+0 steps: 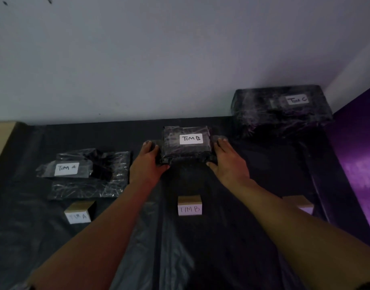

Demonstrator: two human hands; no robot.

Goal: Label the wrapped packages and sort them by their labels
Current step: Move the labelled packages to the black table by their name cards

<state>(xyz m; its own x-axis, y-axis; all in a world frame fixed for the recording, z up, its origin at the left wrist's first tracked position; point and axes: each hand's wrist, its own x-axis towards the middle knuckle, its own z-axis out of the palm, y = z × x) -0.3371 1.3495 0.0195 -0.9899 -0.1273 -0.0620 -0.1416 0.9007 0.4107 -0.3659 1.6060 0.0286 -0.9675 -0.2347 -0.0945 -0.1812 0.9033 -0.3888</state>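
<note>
Hands [147,162] [228,162] hold package [186,150] labelled TIM B.

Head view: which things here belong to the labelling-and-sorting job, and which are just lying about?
Job: TIM A package; TIM B package, held by left hand and right hand; TIM C package; TIM A marker; TIM B marker.
Lying about: cardboard; purple sheet.
</note>
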